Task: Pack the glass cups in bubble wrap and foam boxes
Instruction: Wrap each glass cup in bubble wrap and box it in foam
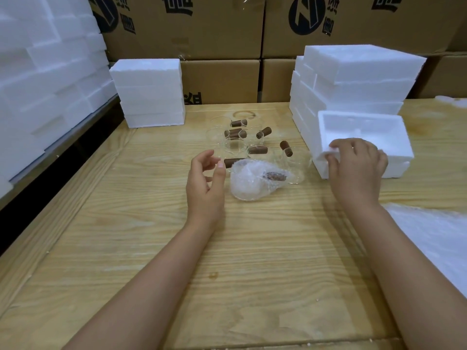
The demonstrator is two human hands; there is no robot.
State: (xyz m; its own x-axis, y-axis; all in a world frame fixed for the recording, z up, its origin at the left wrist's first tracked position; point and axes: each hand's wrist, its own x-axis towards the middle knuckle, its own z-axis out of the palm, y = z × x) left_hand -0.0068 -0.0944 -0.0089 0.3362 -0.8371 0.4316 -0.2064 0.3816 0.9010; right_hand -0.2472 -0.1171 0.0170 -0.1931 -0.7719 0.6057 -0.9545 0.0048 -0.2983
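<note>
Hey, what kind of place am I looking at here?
Probably a warehouse packing bench: printed cardboard cartons stacked behind the wooden table, piles of white foam boxes, and a bubble-wrapped cup beside bare glass cups.

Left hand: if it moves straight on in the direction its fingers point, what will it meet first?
Probably the brown handle of the nearest unwrapped glass cup, just beyond the open left hand. Depth is unclear.

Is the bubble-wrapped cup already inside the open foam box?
No, the bubble-wrapped cup lies on the wooden table, left of the open foam box that the right hand grips.
</note>
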